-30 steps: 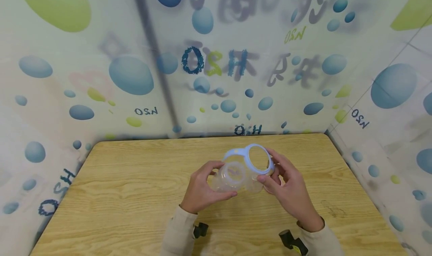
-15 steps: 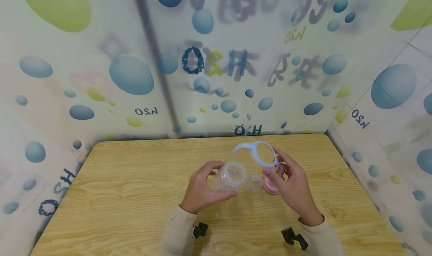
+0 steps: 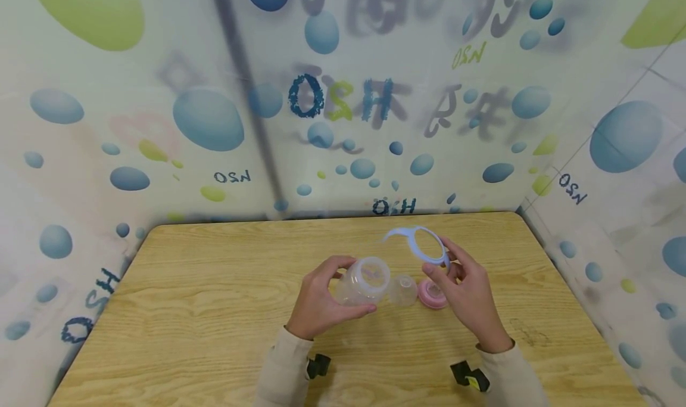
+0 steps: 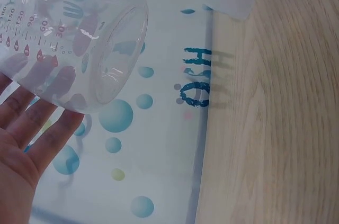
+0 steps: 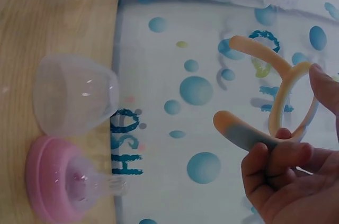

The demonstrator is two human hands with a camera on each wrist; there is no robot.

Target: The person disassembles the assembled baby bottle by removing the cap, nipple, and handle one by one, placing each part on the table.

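Note:
My left hand (image 3: 329, 300) grips a clear baby bottle (image 3: 364, 283), its open mouth tilted up toward the head camera. Printed measuring marks show on the bottle's wall (image 4: 42, 38) in the left wrist view. In my right hand (image 3: 466, 291) is a light blue bottle handle (image 3: 429, 246), a ring with two curved arms, pinched between thumb and fingers. The handle is apart from the bottle. A translucent dome cap (image 3: 403, 290) stands on the table between the hands. Beside it, partly behind the right hand, sits a pink collar with a clear teat (image 5: 58, 181).
The wooden table (image 3: 214, 311) meets a wall (image 3: 343, 127) printed with blue and green drops at its far edge. A small black device (image 3: 470, 377) is strapped at the right wrist, another device (image 3: 319, 366) at the left.
My right hand has moved the handle right, away from the bottle, uncovering the cap and the pink collar on the table. The left hand and bottle have stayed in place.

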